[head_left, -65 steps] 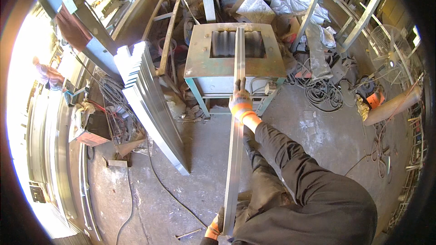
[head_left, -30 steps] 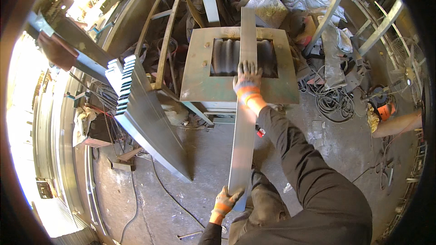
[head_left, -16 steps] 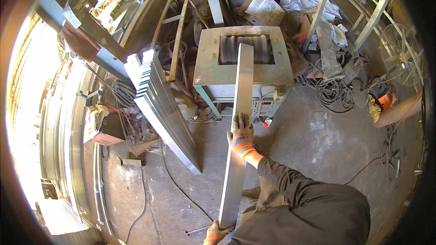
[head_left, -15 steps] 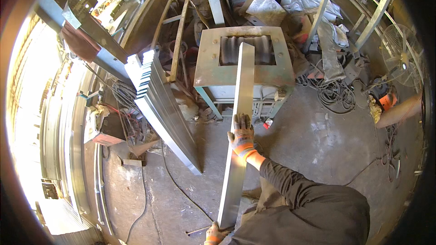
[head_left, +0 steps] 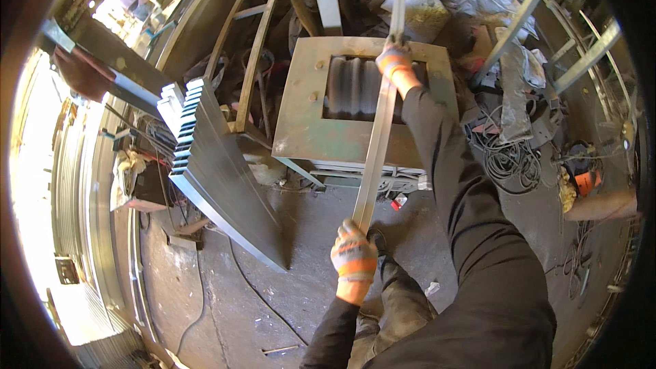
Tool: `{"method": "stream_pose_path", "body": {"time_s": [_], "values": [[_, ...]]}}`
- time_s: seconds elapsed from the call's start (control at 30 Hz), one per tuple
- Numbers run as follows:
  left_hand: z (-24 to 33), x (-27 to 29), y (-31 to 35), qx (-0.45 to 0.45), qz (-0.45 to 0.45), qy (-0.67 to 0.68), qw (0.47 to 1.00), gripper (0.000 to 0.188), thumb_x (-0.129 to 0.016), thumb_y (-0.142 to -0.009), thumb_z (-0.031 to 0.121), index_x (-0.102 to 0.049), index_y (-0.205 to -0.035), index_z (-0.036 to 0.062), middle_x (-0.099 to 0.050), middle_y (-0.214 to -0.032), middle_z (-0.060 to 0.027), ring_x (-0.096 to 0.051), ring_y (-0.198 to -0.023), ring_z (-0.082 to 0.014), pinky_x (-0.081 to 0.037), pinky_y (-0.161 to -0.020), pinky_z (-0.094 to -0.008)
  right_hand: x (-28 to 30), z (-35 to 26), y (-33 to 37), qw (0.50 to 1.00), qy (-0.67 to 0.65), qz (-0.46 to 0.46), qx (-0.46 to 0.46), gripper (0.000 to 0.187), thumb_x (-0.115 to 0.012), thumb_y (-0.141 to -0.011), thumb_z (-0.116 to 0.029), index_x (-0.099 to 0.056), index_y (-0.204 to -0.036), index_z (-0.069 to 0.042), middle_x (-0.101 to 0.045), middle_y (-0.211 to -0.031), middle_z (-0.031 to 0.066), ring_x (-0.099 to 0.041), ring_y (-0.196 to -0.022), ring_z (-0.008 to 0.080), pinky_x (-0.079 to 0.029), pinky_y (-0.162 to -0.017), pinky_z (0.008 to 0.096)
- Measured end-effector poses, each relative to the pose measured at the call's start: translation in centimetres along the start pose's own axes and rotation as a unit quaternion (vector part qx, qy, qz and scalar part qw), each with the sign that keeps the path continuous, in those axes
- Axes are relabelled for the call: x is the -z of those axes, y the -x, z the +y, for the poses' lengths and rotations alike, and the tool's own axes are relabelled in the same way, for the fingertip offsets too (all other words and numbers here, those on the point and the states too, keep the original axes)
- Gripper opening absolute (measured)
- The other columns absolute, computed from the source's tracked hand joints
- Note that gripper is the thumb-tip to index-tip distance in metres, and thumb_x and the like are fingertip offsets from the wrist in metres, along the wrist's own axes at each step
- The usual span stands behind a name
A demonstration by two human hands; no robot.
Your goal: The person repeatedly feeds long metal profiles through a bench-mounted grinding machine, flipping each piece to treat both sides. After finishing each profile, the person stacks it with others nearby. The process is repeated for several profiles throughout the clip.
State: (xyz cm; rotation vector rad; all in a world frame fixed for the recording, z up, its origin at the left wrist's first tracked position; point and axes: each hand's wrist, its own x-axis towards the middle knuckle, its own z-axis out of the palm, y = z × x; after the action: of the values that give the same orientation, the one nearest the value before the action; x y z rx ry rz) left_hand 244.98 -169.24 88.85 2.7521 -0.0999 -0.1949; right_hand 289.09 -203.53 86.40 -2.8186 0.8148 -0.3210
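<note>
A long, narrow silver metal bar slants away from me over a greenish-grey metal machine. In the machine's top, a rectangular opening shows a dark ribbed roller, blurred as if turning. My left hand, in a grey and orange glove, is closed around the bar's near end, short of the machine. Farther along, my right hand, gloved alike, grips the bar above the opening's right part. The bar's far end sticks out beyond that hand. Whether the bar touches the roller cannot be made out.
Left of the machine leans a stack of long silver metal profiles. A wooden ladder-like frame stands behind it. Coiled cables lie on the floor at right, near silvery sheeting. A thin cable crosses the floor.
The bar has been turned so a narrower side shows and moved forward over the machine. My right hand has slid farther along it; my left hand has come up with the near end.
</note>
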Motion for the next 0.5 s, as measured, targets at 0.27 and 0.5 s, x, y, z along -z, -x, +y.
{"method": "stream_pose_path", "body": {"time_s": [0.27, 0.5], "values": [[-4.5, -0.8, 9.0, 0.028, -0.019, 0.023, 0.999, 0.056, -0.092, -0.093, 0.046, -0.058, -0.116, 0.0079, -0.075, -0.105, -0.0188, -0.079, -0.091, -0.0432, -0.065, -0.077, -0.0516, -0.1, -1.0, 11.3, 0.996, -0.074, 0.029, 0.05, 0.089, -0.068, -0.092, -0.014, -0.042, -0.177, -0.004, -0.029, -0.186, 0.0269, -0.047, -0.161, 0.0534, -0.051, -0.128, 0.0534], [-17.2, 2.2, 32.7, 0.051, -0.052, 0.003, 0.997, 0.057, -0.092, -0.093, 0.047, -0.059, -0.116, 0.0064, -0.074, -0.1, -0.0191, -0.077, -0.082, -0.0444, -0.063, -0.069, -0.0528, 4.9, -3.0, 38.7, 0.99, -0.111, 0.003, 0.082, 0.095, -0.071, -0.095, -0.013, -0.031, -0.18, 0.003, -0.024, -0.187, 0.0299, -0.035, -0.167, 0.0542, -0.033, -0.141, 0.0533]]}}
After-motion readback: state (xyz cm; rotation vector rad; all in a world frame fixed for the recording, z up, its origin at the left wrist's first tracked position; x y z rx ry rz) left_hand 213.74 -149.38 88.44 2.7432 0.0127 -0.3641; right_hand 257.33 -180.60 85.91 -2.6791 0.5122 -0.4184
